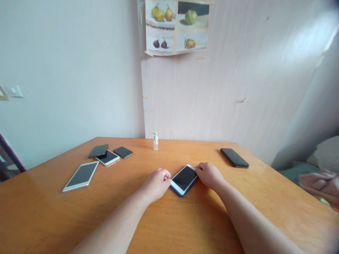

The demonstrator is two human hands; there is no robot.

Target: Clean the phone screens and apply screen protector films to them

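Observation:
A smartphone (184, 178) with a white front and dark screen lies face up on the table, a blue case or edge showing beneath it. My left hand (156, 184) is closed, its curled fingertips at the phone's left edge. On the opposite side, my right hand (209, 175) pinches the phone's upper right edge. The undersides of both hands' fingers are partly hidden.
The wooden table (164, 225) holds a small clear pump bottle (155, 143) at the back. A black phone (234, 157) lies at right. To the left are a white tablet (81, 175), a white phone (107, 157) and two dark devices, one a flat slab (98, 151) overlapping the white phone.

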